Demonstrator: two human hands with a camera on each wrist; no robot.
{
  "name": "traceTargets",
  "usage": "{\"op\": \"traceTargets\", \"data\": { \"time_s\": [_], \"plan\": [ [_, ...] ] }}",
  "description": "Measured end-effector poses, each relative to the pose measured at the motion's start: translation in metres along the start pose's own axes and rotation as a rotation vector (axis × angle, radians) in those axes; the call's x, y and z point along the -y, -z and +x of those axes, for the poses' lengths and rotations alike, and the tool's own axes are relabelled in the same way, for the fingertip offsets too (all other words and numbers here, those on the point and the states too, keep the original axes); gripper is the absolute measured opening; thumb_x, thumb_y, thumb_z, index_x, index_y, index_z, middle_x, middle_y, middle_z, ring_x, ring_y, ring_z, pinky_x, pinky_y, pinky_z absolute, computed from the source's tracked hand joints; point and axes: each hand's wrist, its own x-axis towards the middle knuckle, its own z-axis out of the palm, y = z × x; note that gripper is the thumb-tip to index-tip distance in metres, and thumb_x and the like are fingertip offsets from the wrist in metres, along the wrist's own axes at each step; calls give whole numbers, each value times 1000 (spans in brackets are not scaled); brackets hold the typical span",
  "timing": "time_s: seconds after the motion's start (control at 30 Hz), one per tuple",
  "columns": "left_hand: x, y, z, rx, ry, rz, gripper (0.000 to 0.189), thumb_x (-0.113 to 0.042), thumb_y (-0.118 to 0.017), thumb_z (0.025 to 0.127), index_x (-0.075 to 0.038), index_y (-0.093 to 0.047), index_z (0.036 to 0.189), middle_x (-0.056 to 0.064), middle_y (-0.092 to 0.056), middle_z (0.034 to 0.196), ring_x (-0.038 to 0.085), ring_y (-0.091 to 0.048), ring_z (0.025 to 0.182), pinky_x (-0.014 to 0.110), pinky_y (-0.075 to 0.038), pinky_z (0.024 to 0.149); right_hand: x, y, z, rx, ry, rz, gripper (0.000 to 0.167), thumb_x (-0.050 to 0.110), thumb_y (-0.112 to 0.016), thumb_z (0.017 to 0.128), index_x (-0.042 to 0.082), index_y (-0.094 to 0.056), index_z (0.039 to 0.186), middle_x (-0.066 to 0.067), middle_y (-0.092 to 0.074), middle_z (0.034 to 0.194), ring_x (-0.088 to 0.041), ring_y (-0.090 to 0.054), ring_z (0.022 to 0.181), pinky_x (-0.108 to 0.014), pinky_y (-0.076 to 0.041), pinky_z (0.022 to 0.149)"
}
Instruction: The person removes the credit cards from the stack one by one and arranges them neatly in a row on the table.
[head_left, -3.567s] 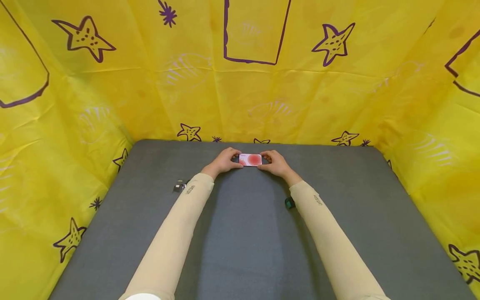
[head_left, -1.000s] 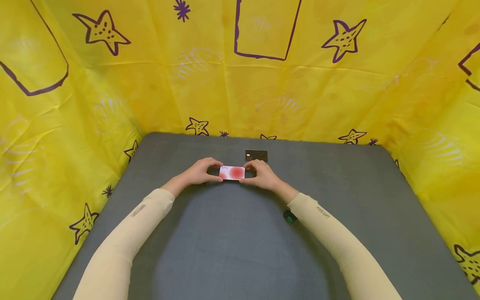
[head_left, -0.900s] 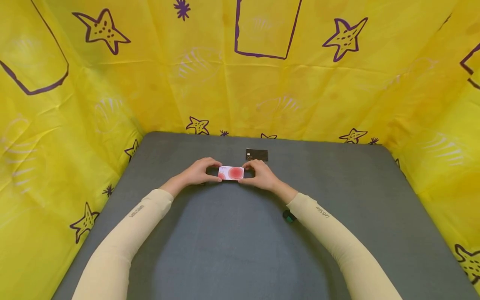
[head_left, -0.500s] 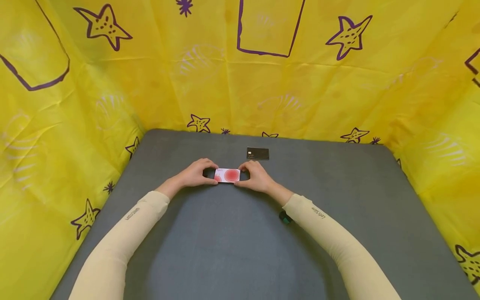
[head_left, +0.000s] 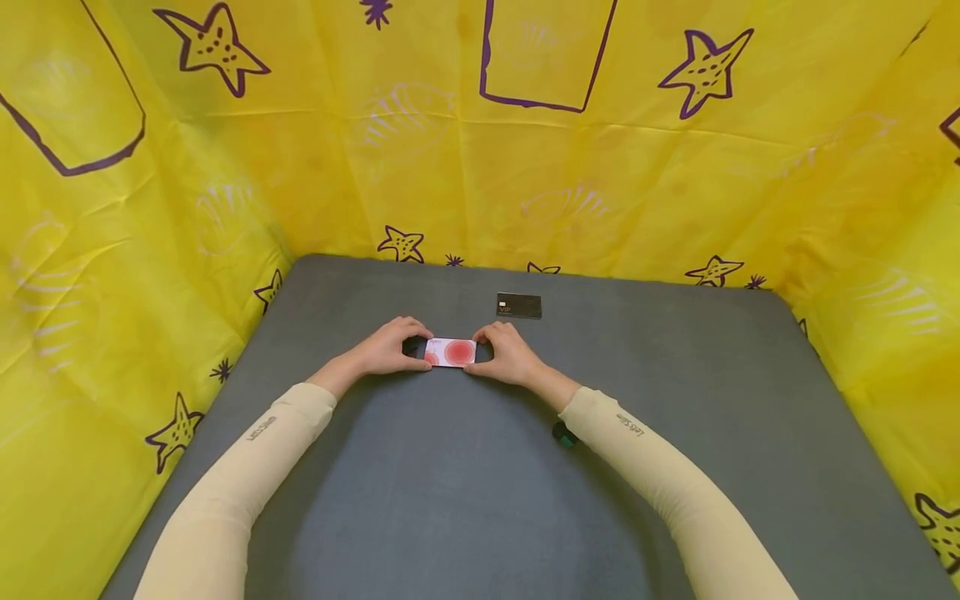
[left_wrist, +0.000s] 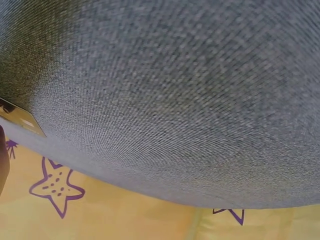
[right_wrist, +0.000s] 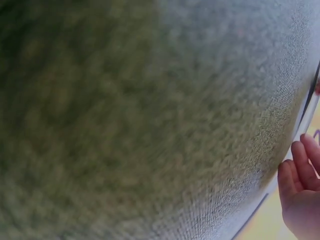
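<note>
The pink-and-white card (head_left: 450, 352) has moved left and nearer, away from the black card (head_left: 519, 306) on the grey worktop (head_left: 472, 500). I record the left hand (head_left: 386, 346) and right hand (head_left: 512, 354) pinching the pink-and-white card's opposite ends; worktop contact I cannot confirm.

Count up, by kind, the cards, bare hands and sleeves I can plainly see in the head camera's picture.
Cards: 2 (pink-and-white card, black card)
Hands: 2 (left hand, right hand)
Sleeves: 2 (left sleeve, right sleeve)
Total: 6
</note>
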Motion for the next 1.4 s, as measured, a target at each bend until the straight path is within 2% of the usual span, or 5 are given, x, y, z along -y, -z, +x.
{"op": "traceTargets", "data": {
  "time_s": [0.27,0.53,0.93,1.2,1.4],
  "plan": [
    [6,-1,-2,-15,16,9,56,-42,-79,80,-12,-63,126,7,-57,122,25,-48,115,47,-39,102,2,-2,2,12,-26,-13,53,43,-78,80,7,-64,117,-7,-59,111,-23,-48,105,-36,-42,93],
    [4,-1,-2,-17,29,-5,55,-41,-79,80,-12,-64,125,7,-56,123,25,-47,115,47,-38,102,2,-3,2,-3,-19,-29,52,41,-80,79,7,-66,116,-8,-59,112,-24,-49,106,-37,-42,94],
    [7,-1,-5,-14,6,-2,56,-41,-79,80,-11,-63,125,9,-55,124,26,-47,116,47,-38,102,4,-3,2,10,-55,-3,54,43,-81,77,8,-67,116,-7,-58,114,-23,-48,107,-36,-43,93],
    [6,0,-7,-5,27,-21,57,-40,-79,80,-11,-62,127,9,-54,126,27,-46,117,48,-37,103,5,-3,2,21,-62,1,54,44,-81,78,9,-66,116,-7,-57,114,-23,-48,105,-36,-44,92],
    [8,0,-6,-13,17,-17,59,-40,-80,79,-11,-62,126,9,-55,126,26,-47,117,48,-37,103,6,-3,2,24,-64,10,54,43,-81,77,9,-66,116,-7,-57,114,-23,-47,105,-36,-44,92]
  ]
}}
